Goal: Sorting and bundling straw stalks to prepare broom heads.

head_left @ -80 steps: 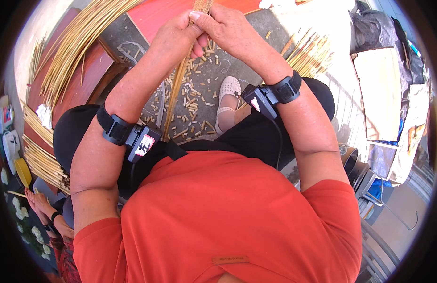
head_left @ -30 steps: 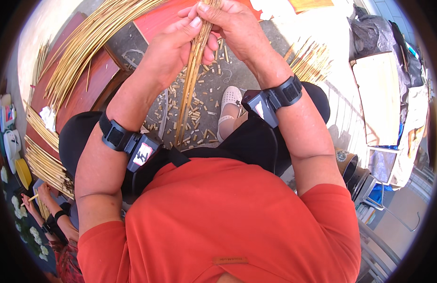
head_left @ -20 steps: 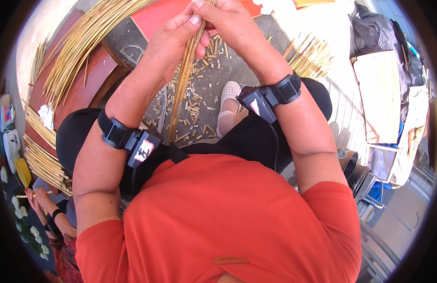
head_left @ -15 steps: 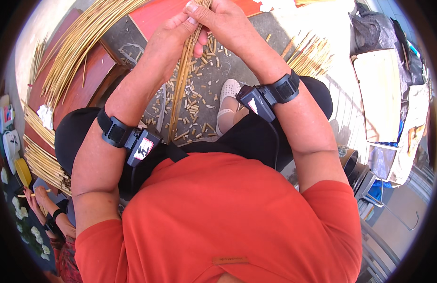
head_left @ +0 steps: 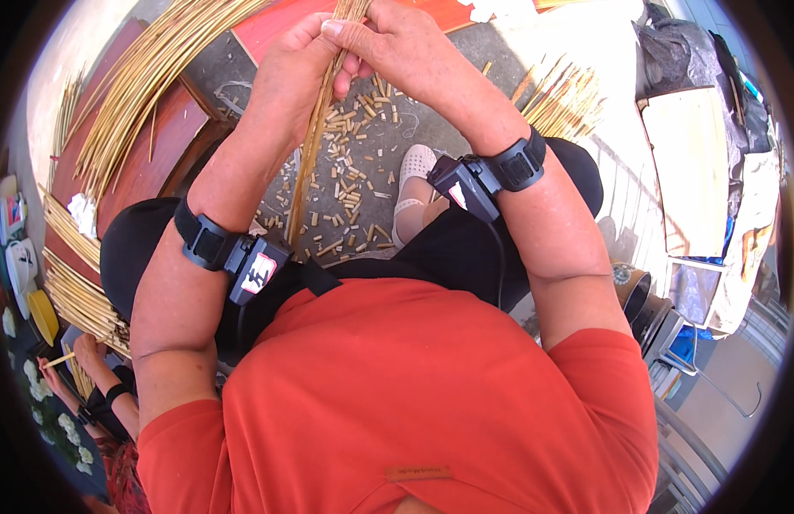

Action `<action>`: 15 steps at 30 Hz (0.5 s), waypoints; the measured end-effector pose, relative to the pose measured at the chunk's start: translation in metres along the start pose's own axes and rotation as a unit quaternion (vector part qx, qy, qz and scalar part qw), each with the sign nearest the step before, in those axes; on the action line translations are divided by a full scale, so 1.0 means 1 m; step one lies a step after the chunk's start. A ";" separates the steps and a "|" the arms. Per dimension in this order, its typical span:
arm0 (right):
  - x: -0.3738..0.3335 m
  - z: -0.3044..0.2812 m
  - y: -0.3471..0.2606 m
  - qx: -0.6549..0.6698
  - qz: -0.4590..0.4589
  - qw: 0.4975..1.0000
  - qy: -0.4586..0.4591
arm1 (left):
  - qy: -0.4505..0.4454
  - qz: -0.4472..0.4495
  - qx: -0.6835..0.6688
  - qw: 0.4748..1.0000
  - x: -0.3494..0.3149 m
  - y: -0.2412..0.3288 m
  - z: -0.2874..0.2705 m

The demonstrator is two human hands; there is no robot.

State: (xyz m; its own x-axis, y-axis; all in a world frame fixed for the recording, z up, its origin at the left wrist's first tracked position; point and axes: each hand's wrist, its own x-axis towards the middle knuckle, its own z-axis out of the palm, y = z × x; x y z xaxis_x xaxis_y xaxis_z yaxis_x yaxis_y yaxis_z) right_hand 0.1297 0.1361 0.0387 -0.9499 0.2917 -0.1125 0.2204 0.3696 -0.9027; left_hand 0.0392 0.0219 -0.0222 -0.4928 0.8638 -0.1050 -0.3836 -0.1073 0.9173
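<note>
At the top middle, a narrow bundle of tan stalks [head_left: 310, 146] slants through my hands, its lower end hanging above the floor by my left knee. My left hand [head_left: 296, 64] is closed round the bundle from the left. From the right, my right hand [head_left: 401, 41] closes on it too, its thumb pressed across the stalks and its fingertips curled behind. The upper end of the bundle runs out of the picture. Short cut stalk pieces [head_left: 350, 184] lie scattered on the grey floor below my hands.
Long stalks [head_left: 127, 111] lie across a reddish-brown board [head_left: 170, 141] at the left, with more stalk bundles [head_left: 80, 295] nearer. Another pile [head_left: 568, 98] sits right of my right forearm. A co-worker's hands [head_left: 80, 351] hold a stalk at lower left. A pale panel [head_left: 686, 171] stands at right.
My hands have shifted slightly left, and the bundle's lower end has swung left and up. At lower left, the co-worker's hands have moved farther apart.
</note>
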 end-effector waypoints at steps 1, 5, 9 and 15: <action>0.001 -0.001 0.001 0.000 0.000 1.000 0.000 | 0.008 0.006 0.025 1.000 0.000 0.001 0.000; 0.001 -0.005 -0.004 -0.017 0.013 1.000 -0.022 | 0.016 0.005 0.000 1.000 -0.001 0.002 0.002; 0.000 -0.003 -0.008 0.044 0.035 0.998 -0.012 | 0.020 0.013 0.025 0.999 -0.001 0.005 0.002; -0.002 -0.007 -0.013 0.093 0.002 0.995 -0.030 | 0.029 0.000 0.028 0.999 -0.003 0.005 0.001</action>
State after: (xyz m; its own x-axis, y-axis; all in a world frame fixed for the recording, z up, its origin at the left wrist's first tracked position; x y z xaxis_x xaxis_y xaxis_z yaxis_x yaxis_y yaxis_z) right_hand 0.1305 0.1367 0.0531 -0.9617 0.2382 -0.1356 0.1847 0.1979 -0.9627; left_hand 0.0399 0.0195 -0.0169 -0.5376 0.8336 -0.1264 -0.3405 -0.0775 0.9370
